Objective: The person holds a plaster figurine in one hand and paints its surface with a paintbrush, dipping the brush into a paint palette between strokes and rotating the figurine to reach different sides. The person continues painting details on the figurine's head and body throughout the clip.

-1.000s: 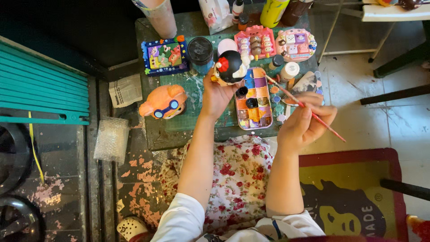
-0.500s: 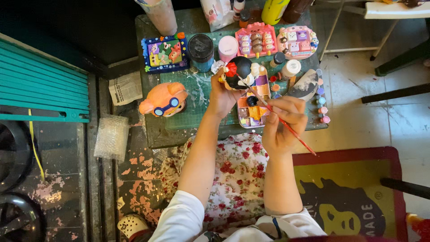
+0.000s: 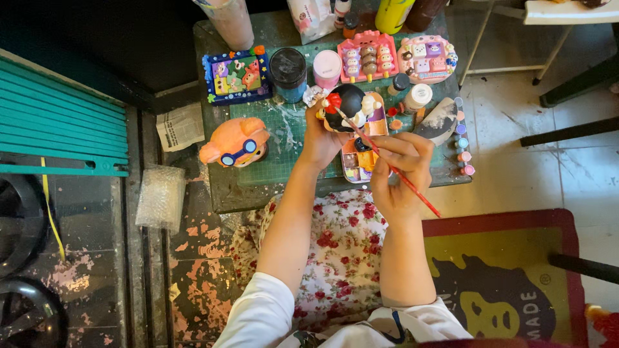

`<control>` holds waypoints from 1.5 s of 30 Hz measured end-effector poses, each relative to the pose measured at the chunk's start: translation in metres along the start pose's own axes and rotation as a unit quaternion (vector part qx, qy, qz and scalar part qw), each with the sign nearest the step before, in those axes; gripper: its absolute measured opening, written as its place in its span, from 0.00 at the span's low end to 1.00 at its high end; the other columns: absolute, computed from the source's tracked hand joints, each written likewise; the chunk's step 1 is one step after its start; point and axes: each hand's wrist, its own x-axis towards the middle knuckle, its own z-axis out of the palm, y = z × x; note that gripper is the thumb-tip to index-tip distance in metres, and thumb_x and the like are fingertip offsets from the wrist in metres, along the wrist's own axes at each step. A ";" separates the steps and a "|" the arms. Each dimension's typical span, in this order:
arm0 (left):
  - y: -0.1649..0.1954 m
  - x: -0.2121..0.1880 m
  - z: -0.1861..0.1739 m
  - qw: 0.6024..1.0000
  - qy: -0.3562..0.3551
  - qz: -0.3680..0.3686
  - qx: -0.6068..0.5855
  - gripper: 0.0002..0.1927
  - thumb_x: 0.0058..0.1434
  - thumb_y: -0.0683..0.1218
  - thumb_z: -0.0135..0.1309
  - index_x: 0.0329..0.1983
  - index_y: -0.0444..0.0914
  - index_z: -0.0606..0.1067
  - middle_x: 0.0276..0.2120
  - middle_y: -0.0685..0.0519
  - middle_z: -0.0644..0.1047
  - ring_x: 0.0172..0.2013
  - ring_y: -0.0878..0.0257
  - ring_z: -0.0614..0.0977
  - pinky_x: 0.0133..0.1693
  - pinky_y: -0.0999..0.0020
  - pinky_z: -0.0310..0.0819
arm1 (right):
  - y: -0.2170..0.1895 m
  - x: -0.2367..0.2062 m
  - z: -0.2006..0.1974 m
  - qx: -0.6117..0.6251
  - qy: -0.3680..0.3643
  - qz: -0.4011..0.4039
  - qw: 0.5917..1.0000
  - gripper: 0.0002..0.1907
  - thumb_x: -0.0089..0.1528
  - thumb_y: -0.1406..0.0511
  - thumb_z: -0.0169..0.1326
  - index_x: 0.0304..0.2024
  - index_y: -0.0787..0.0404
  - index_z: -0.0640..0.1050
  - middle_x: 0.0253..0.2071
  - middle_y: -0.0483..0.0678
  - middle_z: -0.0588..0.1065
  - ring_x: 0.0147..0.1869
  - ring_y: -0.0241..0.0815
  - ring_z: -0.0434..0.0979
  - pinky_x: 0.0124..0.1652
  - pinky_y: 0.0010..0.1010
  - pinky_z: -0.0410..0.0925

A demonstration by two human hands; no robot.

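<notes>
Worn, paint-flaked floor (image 3: 200, 258) to the left below the hands, pale tiles (image 3: 516, 161) to the right. Teal slatted shutter (image 3: 58, 122) far left. Red-edged yellow mat (image 3: 516, 283) lower right. Legs of white furniture (image 3: 548, 38) upper right. Dark wall (image 3: 97, 38) above left.

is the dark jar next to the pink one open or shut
Shut: the dark jar shows a flat black lid across its whole top, no contents visible.

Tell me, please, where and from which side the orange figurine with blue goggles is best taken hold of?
Probably across its rounded body, from above. The orange figurine sits alone on the green mat, with open space on every side, and its bulging head looks wide but even. The left hand is the nearer, though it already holds a black figurine.
</notes>
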 end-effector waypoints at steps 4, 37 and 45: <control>0.002 0.000 -0.001 1.000 -0.005 0.006 0.023 0.31 0.71 0.66 0.38 0.63 0.40 0.69 0.53 0.48 0.78 0.49 0.53 0.83 0.49 0.53 0.80 | -0.003 0.003 -0.001 -0.005 0.002 -0.005 1.000 0.12 0.68 0.75 0.53 0.46 0.59 0.64 0.48 0.51 0.80 0.57 0.51 0.74 0.57 0.37 0.70; 0.000 -0.001 0.002 0.981 0.097 0.041 -0.164 0.41 0.69 0.74 0.27 0.50 0.34 0.69 0.36 0.48 0.73 0.35 0.57 0.72 0.47 0.56 0.72 | 0.141 -0.028 -0.041 -0.067 0.010 0.183 0.981 0.03 0.71 0.75 0.51 0.42 0.66 0.70 0.39 0.53 0.74 0.43 0.45 0.77 0.44 0.36 0.69; -0.003 -0.002 0.003 0.987 0.085 0.053 -0.129 0.37 0.72 0.71 0.28 0.50 0.34 0.68 0.36 0.47 0.73 0.36 0.57 0.71 0.47 0.56 0.71 | 0.146 -0.028 -0.019 -0.111 -0.040 0.110 0.987 0.04 0.67 0.77 0.52 0.42 0.66 0.72 0.41 0.52 0.74 0.48 0.51 0.72 0.50 0.40 0.65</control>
